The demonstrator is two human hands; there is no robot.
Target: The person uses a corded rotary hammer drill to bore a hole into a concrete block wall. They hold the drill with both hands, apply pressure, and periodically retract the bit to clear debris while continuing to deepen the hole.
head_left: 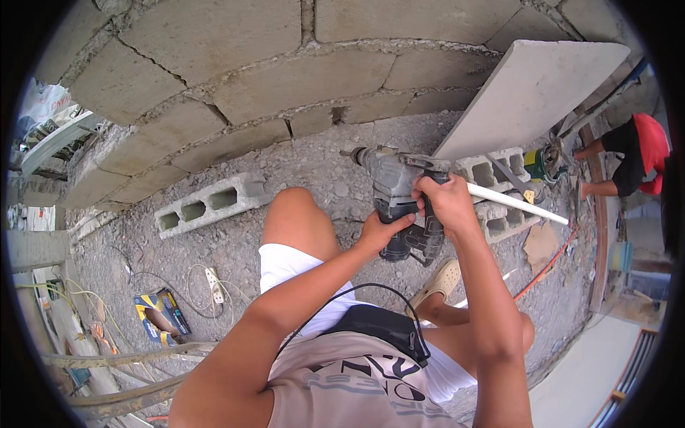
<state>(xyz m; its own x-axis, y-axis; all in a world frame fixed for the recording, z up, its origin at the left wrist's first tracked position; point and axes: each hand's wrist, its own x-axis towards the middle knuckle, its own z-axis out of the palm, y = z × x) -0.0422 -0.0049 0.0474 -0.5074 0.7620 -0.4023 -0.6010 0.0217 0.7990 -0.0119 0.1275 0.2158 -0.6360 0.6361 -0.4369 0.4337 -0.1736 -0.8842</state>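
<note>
A dusty grey and black rotary hammer drill (392,182) is held up in front of my bent knees. Its chuck points to the upper left, toward the foot of the block wall. My left hand (384,232) is closed on the lower part of the drill's body. On its rear handle, my right hand (448,202) has its fingers wrapped round the grip. No bit can be made out at the chuck's tip. Just behind the drill, a white pipe (521,205) slants down to the right.
A concrete block wall (242,82) runs along the far side. Hollow blocks (210,205) lie on gravel. A pale board (531,93) leans at right. A power strip (213,285) and a cardboard box (161,317) lie at left. Another person (628,157) bends down at far right.
</note>
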